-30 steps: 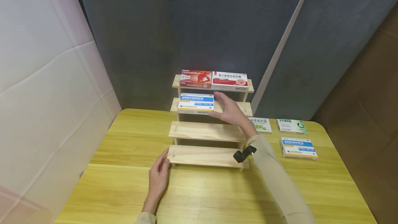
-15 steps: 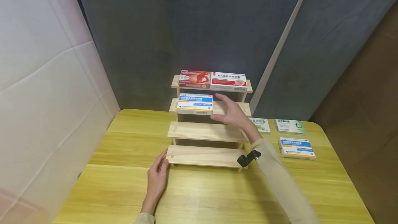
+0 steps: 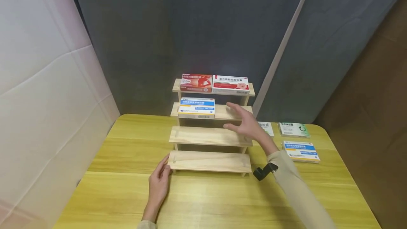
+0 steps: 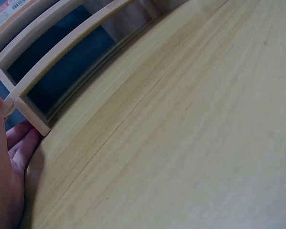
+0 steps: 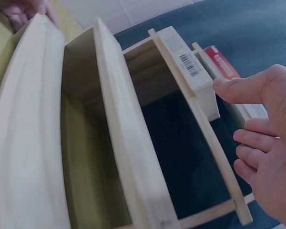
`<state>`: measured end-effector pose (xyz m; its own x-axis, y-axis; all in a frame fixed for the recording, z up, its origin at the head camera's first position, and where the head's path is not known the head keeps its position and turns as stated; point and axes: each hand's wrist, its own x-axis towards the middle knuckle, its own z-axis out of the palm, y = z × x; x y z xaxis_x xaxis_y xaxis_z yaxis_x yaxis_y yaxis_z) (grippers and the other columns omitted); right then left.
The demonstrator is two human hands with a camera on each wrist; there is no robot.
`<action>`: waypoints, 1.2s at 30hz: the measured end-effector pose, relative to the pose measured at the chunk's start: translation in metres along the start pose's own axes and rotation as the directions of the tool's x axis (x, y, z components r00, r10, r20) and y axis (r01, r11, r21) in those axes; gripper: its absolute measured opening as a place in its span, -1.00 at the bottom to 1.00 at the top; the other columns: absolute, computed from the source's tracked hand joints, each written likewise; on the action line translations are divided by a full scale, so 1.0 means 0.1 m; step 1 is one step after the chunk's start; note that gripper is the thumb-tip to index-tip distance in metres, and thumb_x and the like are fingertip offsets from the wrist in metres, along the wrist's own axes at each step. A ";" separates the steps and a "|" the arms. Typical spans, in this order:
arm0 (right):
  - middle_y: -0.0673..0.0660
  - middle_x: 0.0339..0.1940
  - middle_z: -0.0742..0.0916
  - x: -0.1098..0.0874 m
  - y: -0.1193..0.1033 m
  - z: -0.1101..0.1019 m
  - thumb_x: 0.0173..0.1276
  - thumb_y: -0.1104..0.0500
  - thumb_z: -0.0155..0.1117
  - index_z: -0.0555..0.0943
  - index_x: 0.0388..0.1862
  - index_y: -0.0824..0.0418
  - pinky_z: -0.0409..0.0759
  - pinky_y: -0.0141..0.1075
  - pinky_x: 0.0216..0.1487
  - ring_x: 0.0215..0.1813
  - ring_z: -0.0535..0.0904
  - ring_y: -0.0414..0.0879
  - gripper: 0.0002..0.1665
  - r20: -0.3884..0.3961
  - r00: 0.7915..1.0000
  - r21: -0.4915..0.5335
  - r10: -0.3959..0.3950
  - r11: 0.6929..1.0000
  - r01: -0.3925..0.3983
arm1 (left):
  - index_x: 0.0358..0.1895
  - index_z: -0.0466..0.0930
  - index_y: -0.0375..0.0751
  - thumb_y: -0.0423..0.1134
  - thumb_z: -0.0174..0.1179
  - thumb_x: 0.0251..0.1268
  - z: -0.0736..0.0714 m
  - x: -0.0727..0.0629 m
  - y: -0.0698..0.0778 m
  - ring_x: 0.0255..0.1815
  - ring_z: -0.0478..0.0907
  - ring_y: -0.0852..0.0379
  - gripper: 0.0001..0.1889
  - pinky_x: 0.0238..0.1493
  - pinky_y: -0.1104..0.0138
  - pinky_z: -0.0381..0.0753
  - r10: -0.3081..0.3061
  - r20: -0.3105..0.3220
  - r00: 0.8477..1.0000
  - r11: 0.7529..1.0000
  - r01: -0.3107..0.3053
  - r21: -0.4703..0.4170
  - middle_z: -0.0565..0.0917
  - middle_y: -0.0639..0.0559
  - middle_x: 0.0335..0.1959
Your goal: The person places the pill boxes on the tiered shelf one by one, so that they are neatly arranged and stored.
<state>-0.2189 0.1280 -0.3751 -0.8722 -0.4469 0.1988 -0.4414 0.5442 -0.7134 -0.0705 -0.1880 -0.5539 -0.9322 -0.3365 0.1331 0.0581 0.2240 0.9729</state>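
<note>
A four-tier wooden step rack (image 3: pixel 210 160) stands on the table. My left hand (image 3: pixel 158 185) holds the left end of its lowest step; in the left wrist view the fingers (image 4: pixel 24 145) lie by the leg, with the thumb at the board's edge. My right hand (image 3: pixel 246 124) hovers over the right part of the second step from the top, thumb and fingers spread, holding nothing. To its left, a blue-and-white medicine box (image 3: pixel 197 108) rests on that step's left half. A red medicine box (image 3: pixel 196 82) and a white-and-red medicine box (image 3: pixel 230 84) sit side by side on the top step.
Right of the rack on the yellow wooden table (image 3: pixel 111 186) lie another blue-and-white medicine box (image 3: pixel 301 151), a white-and-green one (image 3: pixel 294 129) and a third box (image 3: pixel 266 128) partly hidden by the right arm. A dark grey curtain (image 3: pixel 190 27) hangs behind.
My right hand has let go of the blue-and-white medicine box and drawn away to the right. The box stays on its step. My left hand keeps its place on the rack.
</note>
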 end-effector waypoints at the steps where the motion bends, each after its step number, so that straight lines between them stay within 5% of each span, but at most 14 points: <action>1: 0.16 0.57 0.41 -0.03 0.03 0.00 0.28 0.05 0.48 0.27 0.58 0.16 0.25 0.20 0.54 0.57 0.29 0.16 -0.05 -0.010 1.000 0.003 -0.006 1.000 0.006 | 0.38 0.54 -0.04 -0.30 0.04 0.59 0.00 0.00 0.00 -0.19 0.72 0.25 -0.61 -0.06 0.61 0.63 0.000 -0.003 1.000 1.000 0.000 0.001 0.78 -0.21 -0.05; 15: 0.16 0.51 0.50 -0.35 0.33 -0.16 0.32 0.15 0.45 0.40 0.50 0.13 0.34 0.19 0.49 0.48 0.41 0.19 -0.21 -0.192 0.981 0.093 -0.037 0.994 0.055 | 0.38 0.54 -0.06 -0.29 0.03 0.60 0.00 0.00 -0.02 -0.17 0.69 0.36 -0.61 -0.05 0.59 0.64 0.002 0.005 1.000 1.000 -0.002 -0.012 0.76 -0.23 -0.01; 36: 0.23 0.58 0.38 -0.71 0.52 -0.32 0.36 0.22 0.41 0.25 0.59 0.17 0.27 0.18 0.54 0.56 0.29 0.22 -0.12 -0.229 0.971 0.150 0.072 0.988 -0.038 | 0.37 0.54 -0.02 -0.28 0.04 0.60 0.01 -0.01 0.00 -0.21 0.70 0.28 -0.62 -0.13 0.60 0.63 0.005 -0.017 1.000 0.999 -0.004 0.042 0.79 -0.18 -0.13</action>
<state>-0.1871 0.2105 -0.4053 -0.9266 -0.2321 0.2958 -0.3717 0.4481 -0.8130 -0.0702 -0.1873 -0.5541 -0.9258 -0.3508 0.1408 0.0468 0.2634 0.9636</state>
